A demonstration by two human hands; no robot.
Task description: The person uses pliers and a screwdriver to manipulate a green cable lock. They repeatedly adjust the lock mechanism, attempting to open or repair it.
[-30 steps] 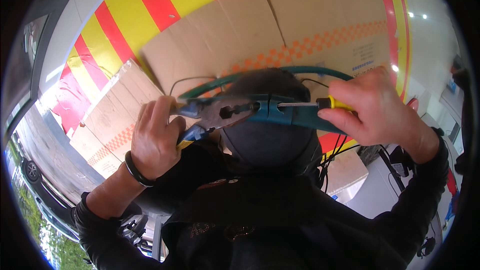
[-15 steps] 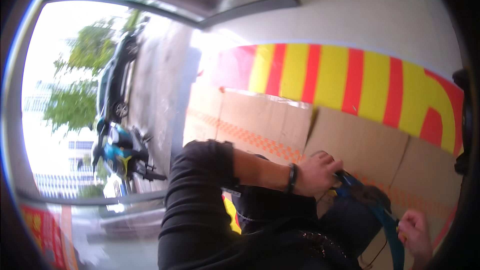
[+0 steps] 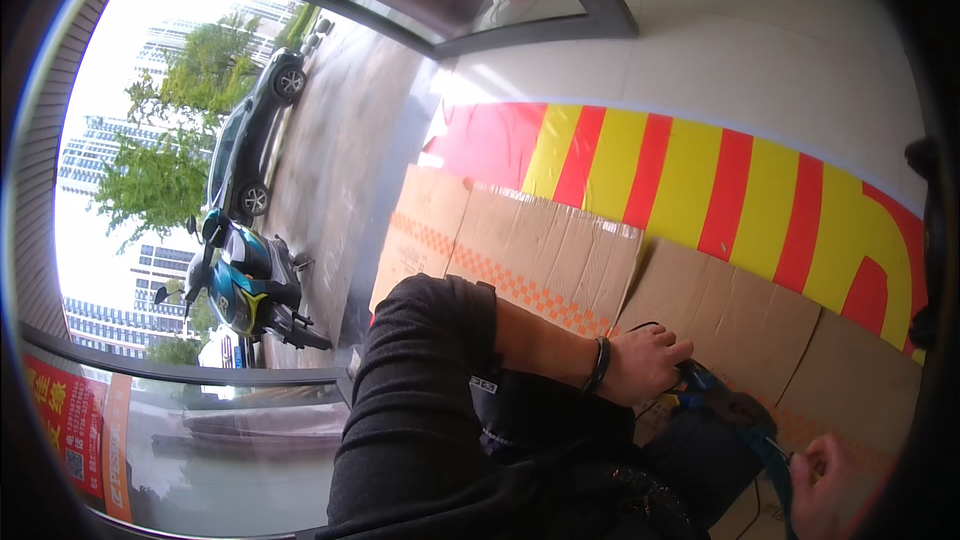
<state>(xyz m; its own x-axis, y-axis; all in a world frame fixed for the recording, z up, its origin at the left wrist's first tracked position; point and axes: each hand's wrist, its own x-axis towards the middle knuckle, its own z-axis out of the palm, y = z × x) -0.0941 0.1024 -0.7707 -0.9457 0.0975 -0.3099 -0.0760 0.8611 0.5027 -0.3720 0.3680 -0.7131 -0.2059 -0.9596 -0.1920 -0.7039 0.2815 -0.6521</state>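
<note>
My left hand, with a dark band at its wrist, is closed around the blue handle of what look like pliers. Their dark head points towards my right hand. A teal strip runs from beside the head down past my right hand; whether it belongs to the tool I cannot tell. At the lower right my right hand is closed with fingertips pinched together, and what lies in them is too small to name. A thin dark wire hangs below the head. My dark-clothed leg is under the tool.
Flattened cardboard covers the floor, beside a red and yellow striped mat and pale tiles. A glass door frame stands at the top. Outside are a motorbike and a dark car.
The view has shifted and is sharper, so the surroundings sit farther right. My left hand keeps its hold on the pliers; my right hand sits slightly lower, beside the teal strip.
</note>
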